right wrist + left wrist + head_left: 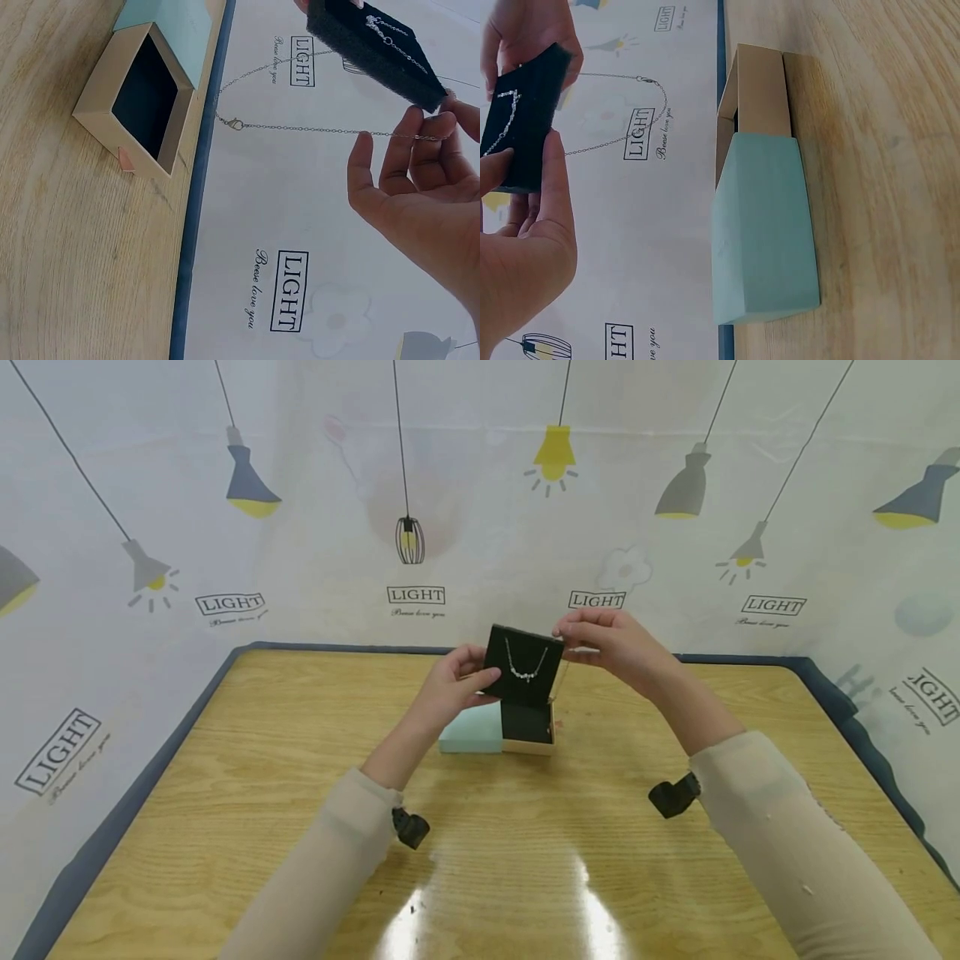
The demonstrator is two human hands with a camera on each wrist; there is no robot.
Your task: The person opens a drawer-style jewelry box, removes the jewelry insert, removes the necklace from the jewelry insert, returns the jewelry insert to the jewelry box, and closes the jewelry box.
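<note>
A black foam necklace pad (pixel 523 670) is held up tilted, a silver necklace (pixel 522 676) with small sparkling pieces lying across its front. My left hand (pixel 459 683) grips the pad's left side, thumb on the front face. At the upper right corner, my right hand (pixel 618 647) pinches the pad's edge with its fingertips. In the right wrist view the rest of the chain (pixel 307 129) hangs behind the pad in a loop with a clasp, one strand running over the right fingers. Below stands an open box (pixel 528 747) with a dark inside.
A mint-green sleeve (pixel 471 732) covers the box's left part. A small pinkish tab (pixel 126 159) sticks out at its end. The wooden table (pixel 300 760) has a dark blue border along its far edge, and a lamp-printed backdrop (pixel 480 460) rises behind.
</note>
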